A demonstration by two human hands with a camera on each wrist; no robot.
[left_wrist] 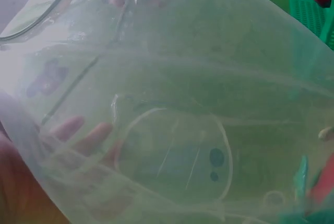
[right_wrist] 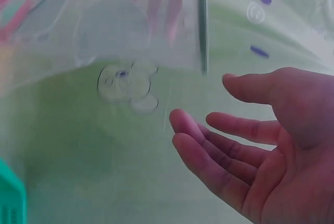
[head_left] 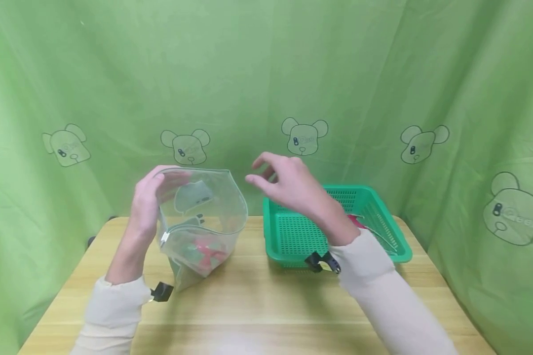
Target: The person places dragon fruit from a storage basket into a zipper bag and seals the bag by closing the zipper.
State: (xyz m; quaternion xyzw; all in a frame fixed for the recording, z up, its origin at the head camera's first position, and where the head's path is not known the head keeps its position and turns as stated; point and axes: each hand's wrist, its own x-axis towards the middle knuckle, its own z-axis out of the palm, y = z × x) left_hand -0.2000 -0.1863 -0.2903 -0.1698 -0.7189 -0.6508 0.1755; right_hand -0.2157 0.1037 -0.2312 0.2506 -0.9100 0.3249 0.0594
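Note:
A translucent zip bag (head_left: 213,207) with a slider at its rim stands on the table, its mouth wide apart. My left hand (head_left: 146,202) holds the bag's left side near the rim; its fingers (left_wrist: 94,139) show through the plastic in the left wrist view. Low inside the bag lies something red and green (head_left: 209,254), blurred by the plastic. My right hand (head_left: 288,180) hovers to the right of the bag, apart from it. In the right wrist view its fingers (right_wrist: 209,166) are loosely bent, thumb apart, with nothing between them.
A green plastic basket (head_left: 273,249) stands on the right of the wooden table (head_left: 248,310), below my right forearm. Inside it lies a red item (head_left: 357,221) with pale strings. A green curtain (head_left: 248,74) printed with bear heads hangs behind and at both sides.

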